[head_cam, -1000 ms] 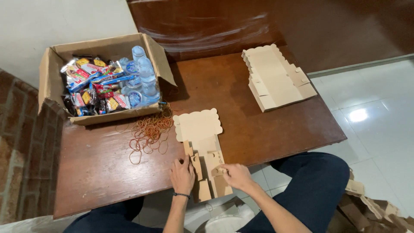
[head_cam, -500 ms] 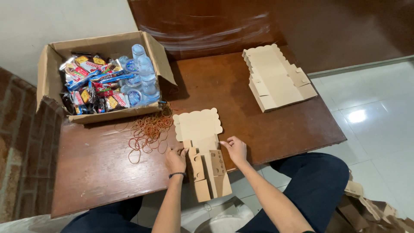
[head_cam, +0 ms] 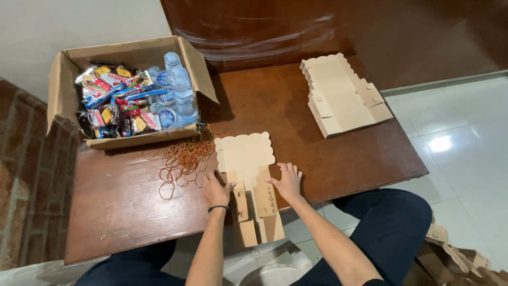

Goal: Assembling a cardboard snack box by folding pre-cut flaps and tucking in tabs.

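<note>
A flat tan cardboard box blank (head_cam: 246, 159) with a scalloped top edge lies at the near edge of a brown wooden table (head_cam: 116, 206), its lower flaps hanging over the edge. My left hand (head_cam: 216, 189) presses on the blank's left side flap. On the right side flap rests my right hand (head_cam: 287, 181), fingers spread. Both hands lie flat on the cardboard; neither grips it.
A stack of the same flat box blanks (head_cam: 344, 95) sits at the table's far right. An open carton (head_cam: 69, 69) at far left holds snack packets and small water bottles (head_cam: 180, 87). Loose orange rubber bands (head_cam: 182, 159) lie beside the blank. White tiled floor at right.
Both hands have slid up the blank, away from me, from its lower flaps to the side flaps near the middle. The blank's flaps now lie flatter.
</note>
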